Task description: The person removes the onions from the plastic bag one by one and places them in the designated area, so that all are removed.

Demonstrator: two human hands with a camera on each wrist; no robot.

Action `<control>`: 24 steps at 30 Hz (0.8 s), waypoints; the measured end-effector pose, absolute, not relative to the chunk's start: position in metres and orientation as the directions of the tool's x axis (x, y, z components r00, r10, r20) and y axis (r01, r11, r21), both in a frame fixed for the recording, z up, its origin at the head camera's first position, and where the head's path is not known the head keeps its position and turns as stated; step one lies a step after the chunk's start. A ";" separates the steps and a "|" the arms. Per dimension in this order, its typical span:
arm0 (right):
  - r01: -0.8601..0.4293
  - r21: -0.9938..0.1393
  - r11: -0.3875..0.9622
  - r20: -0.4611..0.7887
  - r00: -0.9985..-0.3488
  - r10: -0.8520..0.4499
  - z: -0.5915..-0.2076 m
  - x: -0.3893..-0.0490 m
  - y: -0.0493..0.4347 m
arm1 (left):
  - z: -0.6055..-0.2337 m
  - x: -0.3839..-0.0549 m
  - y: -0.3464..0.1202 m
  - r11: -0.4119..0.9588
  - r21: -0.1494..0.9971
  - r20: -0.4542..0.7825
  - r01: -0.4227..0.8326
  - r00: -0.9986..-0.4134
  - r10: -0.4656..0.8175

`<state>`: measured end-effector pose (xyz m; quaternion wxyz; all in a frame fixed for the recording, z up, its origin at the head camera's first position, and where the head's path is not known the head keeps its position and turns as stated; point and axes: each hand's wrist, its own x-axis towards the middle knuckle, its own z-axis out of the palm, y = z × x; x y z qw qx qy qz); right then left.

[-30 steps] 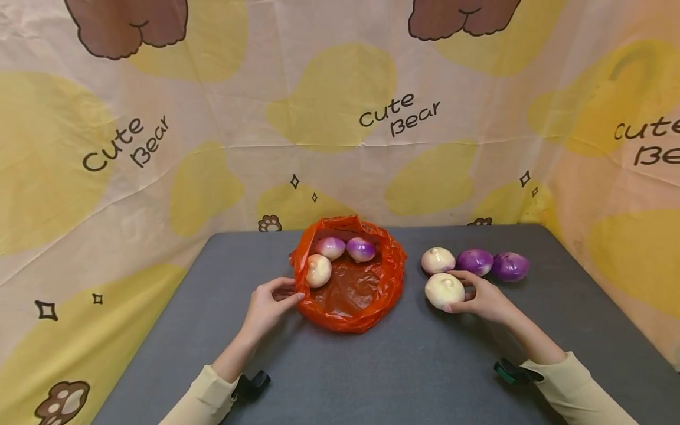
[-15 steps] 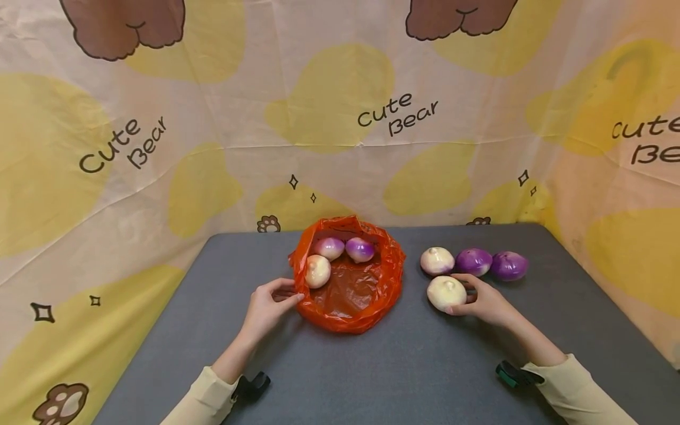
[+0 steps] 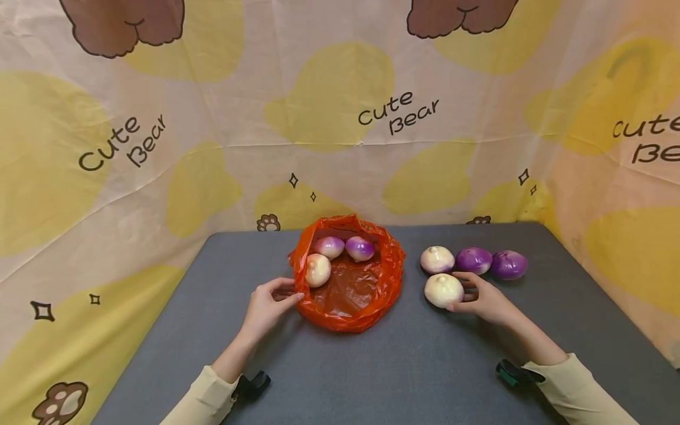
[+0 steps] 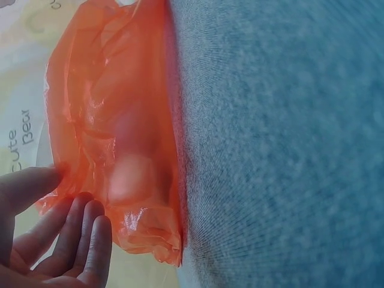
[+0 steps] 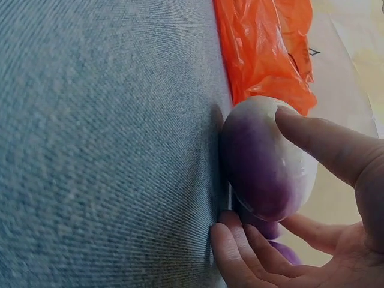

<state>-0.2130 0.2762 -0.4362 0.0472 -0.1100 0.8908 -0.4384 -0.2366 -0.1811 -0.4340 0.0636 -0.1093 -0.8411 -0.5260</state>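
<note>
An orange-red plastic bag (image 3: pixel 350 323) stands with its mouth wide, holding a white onion (image 3: pixel 318 271) and two purple-white onions (image 3: pixel 360 249). At its left rim, my left hand (image 3: pixel 271 302) pinches the plastic between thumb and fingers; the left wrist view shows the thumb (image 4: pixel 36 183) against the film. To the right of the bag, my right hand (image 3: pixel 486 300) holds a white-topped onion (image 3: pixel 443 290) between thumb and forefinger. In the right wrist view this onion (image 5: pixel 264 159) shows a purple side, while the other fingers (image 5: pixel 240 246) reach low by the tabletop.
Behind the held onion, a whitish onion (image 3: pixel 437 260) and two purple onions (image 3: pixel 474 261) sit in a row on the grey table (image 3: pixel 340 378). A printed cloth (image 3: pixel 329 118) hangs along the back and sides of the table.
The onion in my right hand has shifted only slightly, first a little toward me and right, then back left. My left hand and the bag stay in place.
</note>
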 end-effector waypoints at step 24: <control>-0.195 -0.743 0.641 0.111 -0.979 -0.169 -0.382 -0.205 0.278 | -0.402 -0.217 -0.173 0.453 0.867 0.178 0.209 -0.978 0.109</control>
